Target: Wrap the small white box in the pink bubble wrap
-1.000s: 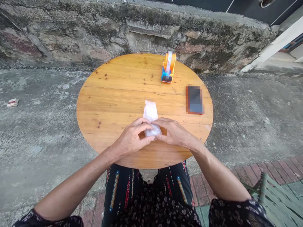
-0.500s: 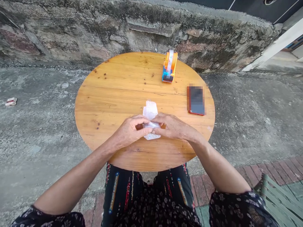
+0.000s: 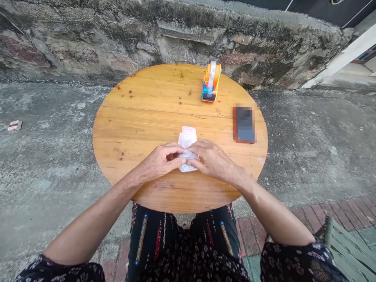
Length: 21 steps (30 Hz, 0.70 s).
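Observation:
A small clear plastic bag [image 3: 187,138], partly folded over itself, lies near the front middle of the round wooden table [image 3: 141,113]. My left hand [image 3: 160,161] pinches its near left side with curled fingers. From the right, my right hand [image 3: 212,158] grips the same near end, fingers bent over the fold. The two hands almost touch above the bag. Its far end sticks out beyond my fingers.
An orange and blue tape dispenser [image 3: 210,83] stands at the table's far right. A dark phone [image 3: 243,123] lies flat at the right edge. A rough stone wall [image 3: 117,35] runs behind. Small litter [image 3: 15,125] lies on the concrete at left. A green chair [image 3: 349,250] is at lower right.
The bag's far end has been folded toward me, so it shows shorter than a second ago. Both hands stayed on its near end, shifting slightly.

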Motion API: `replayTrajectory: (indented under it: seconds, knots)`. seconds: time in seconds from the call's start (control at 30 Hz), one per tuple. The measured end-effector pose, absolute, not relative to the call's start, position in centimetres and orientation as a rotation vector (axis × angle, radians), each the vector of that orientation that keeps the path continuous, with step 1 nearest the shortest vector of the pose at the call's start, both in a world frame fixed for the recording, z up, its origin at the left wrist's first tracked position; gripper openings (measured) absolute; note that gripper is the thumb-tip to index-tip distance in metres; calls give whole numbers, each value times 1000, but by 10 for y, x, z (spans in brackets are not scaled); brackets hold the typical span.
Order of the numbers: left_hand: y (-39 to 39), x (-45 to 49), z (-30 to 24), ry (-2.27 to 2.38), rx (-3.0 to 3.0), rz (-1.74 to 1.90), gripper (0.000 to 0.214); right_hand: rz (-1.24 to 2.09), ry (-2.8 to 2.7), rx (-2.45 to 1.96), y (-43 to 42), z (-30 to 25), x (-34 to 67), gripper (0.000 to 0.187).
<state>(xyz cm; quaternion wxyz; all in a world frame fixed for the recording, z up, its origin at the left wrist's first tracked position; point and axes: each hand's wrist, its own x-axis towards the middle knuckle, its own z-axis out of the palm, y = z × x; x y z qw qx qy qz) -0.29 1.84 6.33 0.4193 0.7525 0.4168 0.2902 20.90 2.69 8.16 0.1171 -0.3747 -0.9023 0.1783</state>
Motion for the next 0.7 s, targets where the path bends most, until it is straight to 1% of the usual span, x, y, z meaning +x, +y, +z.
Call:
replayTrajectory:
  seconds: [0.1,0.23,0.27,0.37,0.43,0.57,0.7]
  knots:
    - [18,-2,59,1057,1827,744,20,350,-2620,-1166,12,81,205,33]
    - [16,-1,52,1059,1702,760,23,139,-2671,-1137,-6,80,202,51]
    - [15,-1,51,1068,1682,769,24,91,-2698,-1128,-8,80,201,51]
    - [12,0,50,1102,1658,793,26,-39,-2746,-1139,-12,77,198,39]
    - [11,-1,55,1101,1619,789,28,-86,-2741,-1151,-12,75,197,35]
    - [14,-1,65,1189,1486,836,32,-109,-2719,-1138,-11,71,198,41]
    - [30,5,65,1350,1449,797,23,-72,-2700,-1139,-11,68,201,42]
